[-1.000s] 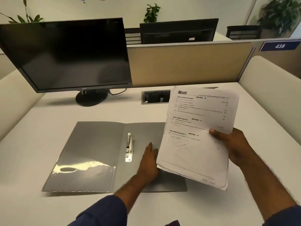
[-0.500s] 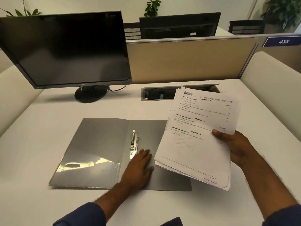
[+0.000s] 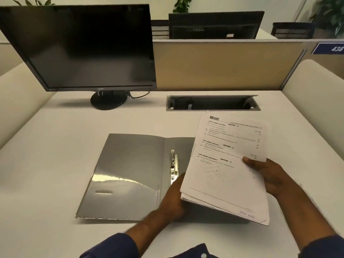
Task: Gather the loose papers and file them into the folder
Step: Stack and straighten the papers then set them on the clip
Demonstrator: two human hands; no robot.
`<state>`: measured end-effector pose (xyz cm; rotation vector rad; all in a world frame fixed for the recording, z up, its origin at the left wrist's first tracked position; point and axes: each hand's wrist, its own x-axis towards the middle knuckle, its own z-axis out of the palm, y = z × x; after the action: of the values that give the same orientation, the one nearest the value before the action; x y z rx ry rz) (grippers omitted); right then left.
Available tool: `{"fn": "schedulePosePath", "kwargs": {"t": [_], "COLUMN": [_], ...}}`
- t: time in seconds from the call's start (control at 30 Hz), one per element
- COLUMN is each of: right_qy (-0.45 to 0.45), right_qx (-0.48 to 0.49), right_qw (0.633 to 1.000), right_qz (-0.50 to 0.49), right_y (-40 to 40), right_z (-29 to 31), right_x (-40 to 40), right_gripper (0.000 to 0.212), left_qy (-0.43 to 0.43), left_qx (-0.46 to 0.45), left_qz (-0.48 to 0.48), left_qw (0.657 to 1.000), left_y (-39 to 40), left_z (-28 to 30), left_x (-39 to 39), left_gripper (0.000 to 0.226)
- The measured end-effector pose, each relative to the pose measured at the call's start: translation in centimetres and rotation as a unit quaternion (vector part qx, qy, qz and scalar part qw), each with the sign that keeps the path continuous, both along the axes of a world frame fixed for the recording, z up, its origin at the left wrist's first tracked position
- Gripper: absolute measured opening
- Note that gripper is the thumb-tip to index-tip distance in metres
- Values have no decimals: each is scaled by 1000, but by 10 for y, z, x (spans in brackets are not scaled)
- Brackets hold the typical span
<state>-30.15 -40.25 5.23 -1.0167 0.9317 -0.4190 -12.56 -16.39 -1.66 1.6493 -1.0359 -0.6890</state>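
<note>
- The right hand [image 3: 268, 175] pinches the stack of papers [image 3: 229, 164] at its right edge, thumb on the top sheet and the other fingers hidden beneath; the stack is held tilted in the air over the right half of the folder.
- The left hand [image 3: 173, 196] lies low on the folder's right panel, just below the clip. Its fingers run under the lower left corner of the papers, so I cannot tell whether they are spread flat or curled.
- The folder [image 3: 130, 174] lies open and flat on the surface [image 3: 55, 146], its glossy inner pocket to the left and the metal clip [image 3: 174, 166] upright along the spine.
- The sheets look unevenly squared: several edges fan out at the lower left corner.
- Likely risk: with only a one-sided pinch, loose lower sheets could slip out or droop as the stack comes down.
- Another risk: if the stack lands before being squared, sheets may miss the clip or crumple against its prongs.
- The left hand sits where the papers must go; unless it moves off, it may be trapped beneath them or nudge the folder askew.
</note>
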Motion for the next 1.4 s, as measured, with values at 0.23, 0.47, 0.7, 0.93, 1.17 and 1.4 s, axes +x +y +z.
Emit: {"fn": "schedulePosePath", "kwargs": {"t": [0.23, 0.47, 0.7, 0.93, 1.17, 1.4], "right_qy": [-11, 29, -13, -12, -83, -18], "right_qx": [81, 65, -69, -195, -282, -247], "right_qw": [996, 995, 990, 980, 950, 967], "right_qz": [20, 70, 126, 42, -101, -56], "right_y": [11, 26, 28, 30, 54, 61], "right_z": [-17, -19, 14, 53, 58, 24], "right_x": [-5, 11, 14, 30, 39, 27], "right_gripper": [45, 47, 46, 39, 18, 44], "left_qy": [444, 332, 422, 314, 175, 185], "left_qx": [56, 165, 83, 35, -115, -55], "left_qz": [126, 88, 7, 6, 74, 25], "left_qw": [886, 925, 903, 949, 975, 981], "left_y": [-6, -26, -36, -54, -60, -48], "left_z": [29, 45, 76, 122, 125, 88], "left_x": [42, 36, 51, 62, 41, 51], "left_gripper": [28, 26, 41, 42, 40, 32]}}
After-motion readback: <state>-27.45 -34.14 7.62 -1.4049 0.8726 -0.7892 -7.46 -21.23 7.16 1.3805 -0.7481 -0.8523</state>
